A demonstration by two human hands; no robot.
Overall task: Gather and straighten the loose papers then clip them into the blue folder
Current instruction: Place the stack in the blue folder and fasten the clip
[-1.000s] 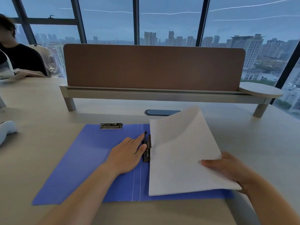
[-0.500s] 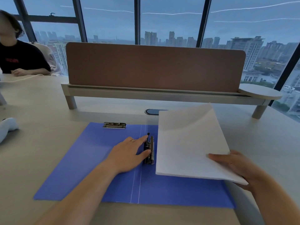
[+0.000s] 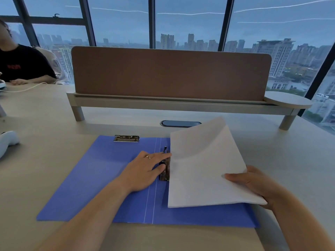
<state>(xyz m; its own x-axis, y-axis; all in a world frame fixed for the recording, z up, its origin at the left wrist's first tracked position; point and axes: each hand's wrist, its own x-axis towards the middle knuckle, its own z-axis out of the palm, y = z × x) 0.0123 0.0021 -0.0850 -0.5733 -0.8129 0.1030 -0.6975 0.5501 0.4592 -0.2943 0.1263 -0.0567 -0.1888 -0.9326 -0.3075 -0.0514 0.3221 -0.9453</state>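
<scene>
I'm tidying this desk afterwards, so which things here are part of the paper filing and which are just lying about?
In use:
blue folder, open flat
spine clip, under the left hand
paper stack, held by the right hand

Lying about:
second metal clip at the folder's far edge
white object, far left
white cable

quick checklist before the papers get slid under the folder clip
1. Blue folder open flat on the desk: ok.
2. Left hand on the spine clip, lever raised: ok.
3. Right hand grips the paper stack at its right edge: ok.
4. Stack edges squared: not ok, top sheet's far corner curls up.
5. Stack's left edge under the clip: cannot tell.
6. Second clip clear of the stack: ok.
</scene>
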